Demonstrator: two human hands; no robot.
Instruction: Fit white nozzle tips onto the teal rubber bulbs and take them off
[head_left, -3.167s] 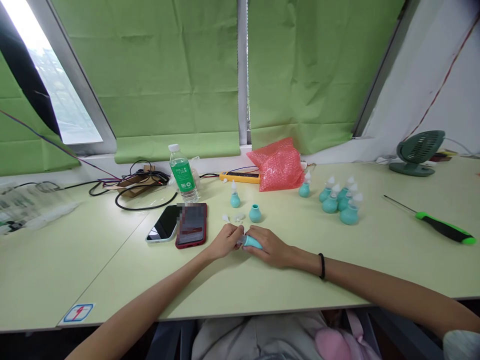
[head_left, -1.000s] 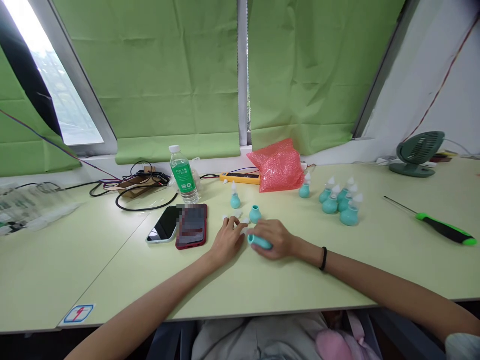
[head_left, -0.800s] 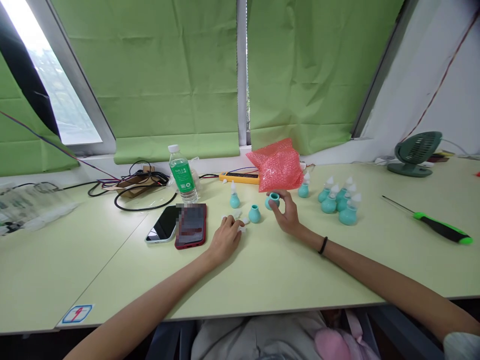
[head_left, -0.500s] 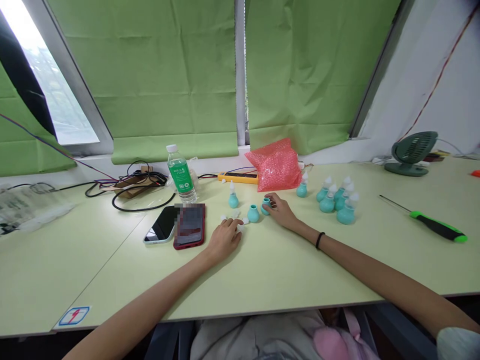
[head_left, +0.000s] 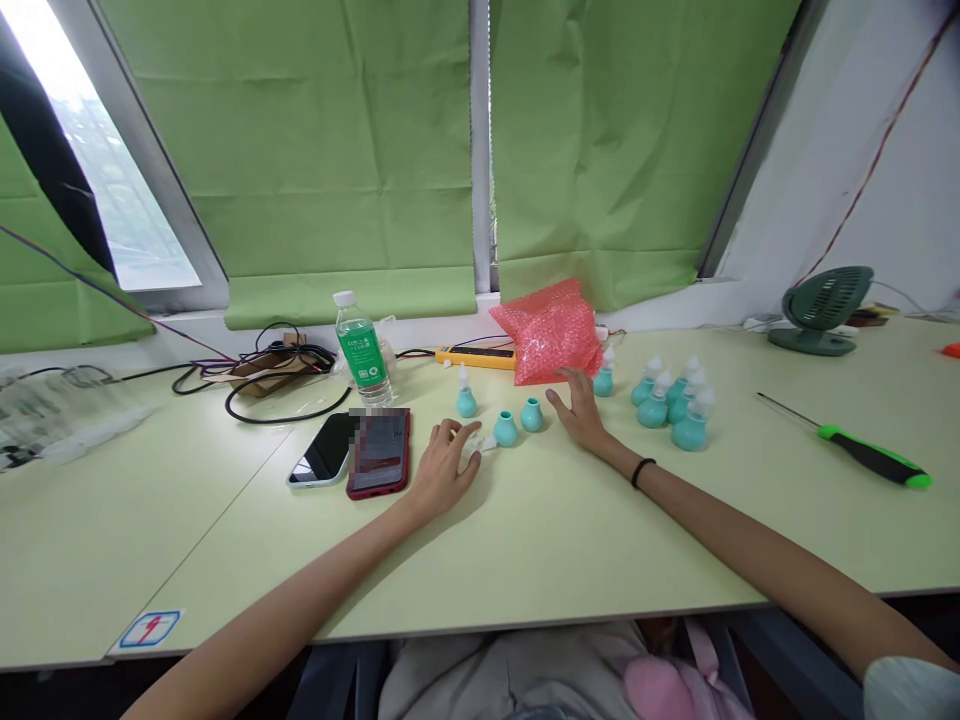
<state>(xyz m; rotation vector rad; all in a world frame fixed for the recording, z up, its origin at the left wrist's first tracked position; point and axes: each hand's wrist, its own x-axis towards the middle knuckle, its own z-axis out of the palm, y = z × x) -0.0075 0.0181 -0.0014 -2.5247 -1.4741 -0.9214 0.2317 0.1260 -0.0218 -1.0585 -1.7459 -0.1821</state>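
My left hand (head_left: 444, 467) hovers low with fingers apart, over and beside small white nozzle tips (head_left: 486, 443) lying on the table. Right of them stand two teal squeeze bulbs, a nearer one (head_left: 506, 430) and a farther one (head_left: 532, 415), both with open necks. My right hand (head_left: 582, 412) is open and holds nothing, just right of the farther bulb. Behind its fingers is a teal bulb with a white tip (head_left: 603, 382). Another tipped bulb (head_left: 466, 402) stands behind my left hand. Several tipped bulbs (head_left: 689, 431) form a group farther right.
Two phones (head_left: 379, 460) lie left of my left hand, with a water bottle (head_left: 363, 352) behind them. At the back are a yellow power strip (head_left: 476, 357), a pink bubble-wrap bag (head_left: 553, 332) and black cables (head_left: 307, 355). A screwdriver (head_left: 874, 455) and green fan (head_left: 825, 308) are at right.
My right hand has let go of the farther open bulb and moved right, its fingers spreading. My left hand has shifted slightly left, and its fingers have lifted and parted.
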